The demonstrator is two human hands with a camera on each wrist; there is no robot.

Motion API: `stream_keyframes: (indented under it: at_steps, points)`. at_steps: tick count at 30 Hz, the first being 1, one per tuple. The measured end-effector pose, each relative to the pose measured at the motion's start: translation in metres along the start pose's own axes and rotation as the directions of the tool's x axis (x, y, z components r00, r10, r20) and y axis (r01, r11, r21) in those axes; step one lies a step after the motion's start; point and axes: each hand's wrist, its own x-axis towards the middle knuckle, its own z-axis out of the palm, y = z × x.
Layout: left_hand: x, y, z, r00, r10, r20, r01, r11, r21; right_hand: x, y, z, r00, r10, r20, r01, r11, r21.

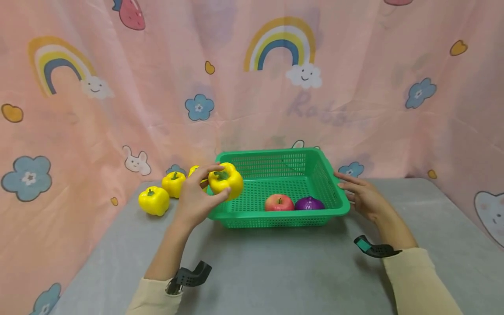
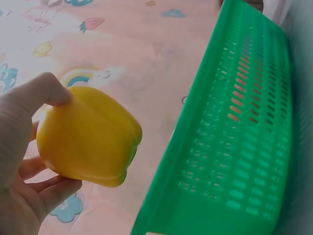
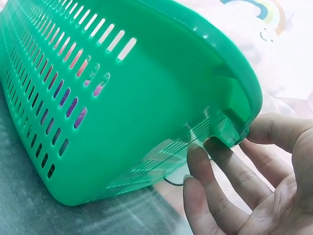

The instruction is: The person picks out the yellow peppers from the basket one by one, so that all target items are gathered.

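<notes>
In the head view my left hand (image 1: 197,194) holds a yellow bell pepper (image 1: 229,180) over the left rim of a green plastic basket (image 1: 275,214). The left wrist view shows the thumb on top of this pepper (image 2: 88,137) and the fingers below it, beside the basket wall (image 2: 195,171). My right hand (image 1: 366,197) is at the basket's right rim. In the right wrist view its thumb and fingers (image 3: 215,200) lie about the rim (image 3: 244,83). Inside the basket, a red apple (image 1: 278,203) sits beside a purple onion (image 1: 309,203).
Two more yellow peppers, one nearer (image 1: 154,201) and one behind it (image 1: 173,183), stand on the grey table (image 1: 275,267) left of the basket. Another pepper (image 1: 193,170) is partly hidden behind my left hand. A pink patterned curtain (image 1: 252,113) hangs behind the table.
</notes>
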Motion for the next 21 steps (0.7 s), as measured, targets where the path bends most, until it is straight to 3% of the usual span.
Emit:
stream_keyframes:
  at_steps: [7,14,21]
  points:
    - [-0.001,0.0,-0.019,1.0,-0.029,0.012,0.029,0.999,0.026,0.0,-0.002,0.001,1.0,-0.008,0.007,0.008,1.0,0.027]
    - [0.0,-0.006,-0.042,0.997,-0.037,-0.066,0.04,0.998,0.041,0.0,0.0,0.002,1.0,-0.014,0.013,0.014,0.999,0.044]
    - [0.001,-0.022,-0.064,0.988,-0.091,-0.124,0.109,0.983,0.147,-0.001,0.003,0.001,1.0,-0.016,0.02,0.016,0.999,0.039]
